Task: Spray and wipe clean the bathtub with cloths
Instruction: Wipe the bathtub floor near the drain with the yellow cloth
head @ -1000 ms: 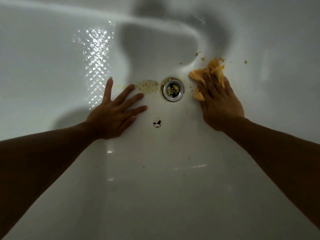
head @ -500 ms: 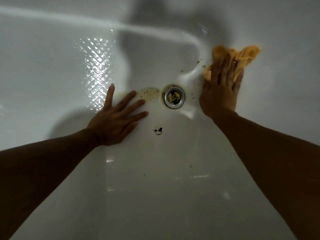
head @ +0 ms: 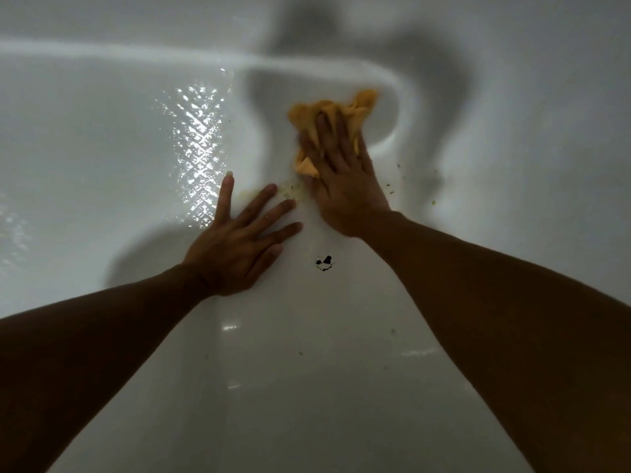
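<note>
Orange cloth (head: 358,104), crumpled, is being pressed against the white bathtub (head: 307,387) at the far end of the basin, just below the curved step where floor is meeting wall. It is being held down by the right hand (head: 345,186), whose fingers (head: 322,131) are being kept straight and laid over the fabric rather than curled round it. Bunched edges are showing beyond the fingertips and beside the thumb. This flat hold is judged to be spreading pressure over a broad patch for wiping.

The left hand (head: 235,244) is being rested flat on the tub floor just beside the right, fingers spread wide and holding nothing. It is judged to be serving as a brace while weight is being leaned forward.

As contents, the tub is holding the cloth, residue and surface water. A yellowish smear (head: 286,191) is lying between the two hands and is not being covered by the cloth. Small greenish specks (head: 392,191) are lying scattered beside the right wrist. A dark mark (head: 324,262) is showing between the forearms; whether it is dirt or damage cannot be told. A wet, glinting patch (head: 198,155) is showing beyond the left hand.
</note>
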The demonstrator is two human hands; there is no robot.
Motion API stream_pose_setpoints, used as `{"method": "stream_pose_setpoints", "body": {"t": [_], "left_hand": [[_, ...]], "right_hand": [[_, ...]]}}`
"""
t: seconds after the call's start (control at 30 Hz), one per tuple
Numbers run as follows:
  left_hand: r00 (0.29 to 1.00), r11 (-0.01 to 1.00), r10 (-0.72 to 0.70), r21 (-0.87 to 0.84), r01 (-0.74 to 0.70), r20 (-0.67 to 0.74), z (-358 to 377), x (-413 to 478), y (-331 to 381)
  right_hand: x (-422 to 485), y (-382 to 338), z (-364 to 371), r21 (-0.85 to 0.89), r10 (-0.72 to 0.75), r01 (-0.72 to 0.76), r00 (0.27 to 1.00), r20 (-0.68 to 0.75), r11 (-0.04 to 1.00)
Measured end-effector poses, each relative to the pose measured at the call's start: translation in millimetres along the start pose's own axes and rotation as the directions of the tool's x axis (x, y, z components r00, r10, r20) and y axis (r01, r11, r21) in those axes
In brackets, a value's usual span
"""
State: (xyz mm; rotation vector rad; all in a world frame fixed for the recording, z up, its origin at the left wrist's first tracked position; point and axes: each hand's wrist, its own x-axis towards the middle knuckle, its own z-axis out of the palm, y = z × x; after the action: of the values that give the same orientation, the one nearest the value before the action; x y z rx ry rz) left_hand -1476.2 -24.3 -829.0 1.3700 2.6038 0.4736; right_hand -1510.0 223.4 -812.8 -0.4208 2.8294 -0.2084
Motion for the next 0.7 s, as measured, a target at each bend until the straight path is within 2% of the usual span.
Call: {"method": "stream_pose_setpoints", "body": {"t": [0.1, 0.2, 0.3, 0.4, 0.6, 0.7], "left_hand": [[1.000, 1.000, 0.004, 0.002, -0.004, 0.004, 1, 0, 1], [1.000, 1.000, -0.004, -0.003, 0.004, 0.018, 2, 0, 0], [1.000, 1.000, -0.006, 0.004, 0.006, 0.027, 3, 0, -1], [1.000, 1.000, -0.001, 0.004, 0.001, 0.028, 3, 0, -2], [1.000, 1.000, -0.003, -0.002, 0.003, 0.025, 1, 2, -1], [1.000, 1.000, -0.005, 0.001, 0.005, 0.025, 1, 2, -1]], "right_hand": [[-24, 12, 2, -0.149, -0.215, 0.223, 0.974, 0.068, 0.964], [-34, 48, -10, -0.277, -0.268, 0.286, 0.958, 0.103, 0.917], [-41, 88, -28, -0.342, -0.134, 0.160, 0.986, 0.099, 0.926], [-61, 108, -43, -0.301, 0.008, 0.029, 0.993, 0.122, 0.953], [-125, 49, -11, -0.001, 0.170, -0.170, 0.985, 0.008, 0.985], [-143, 30, 0, 0.017, 0.174, -0.174, 0.985, 0.019, 0.985]]}}
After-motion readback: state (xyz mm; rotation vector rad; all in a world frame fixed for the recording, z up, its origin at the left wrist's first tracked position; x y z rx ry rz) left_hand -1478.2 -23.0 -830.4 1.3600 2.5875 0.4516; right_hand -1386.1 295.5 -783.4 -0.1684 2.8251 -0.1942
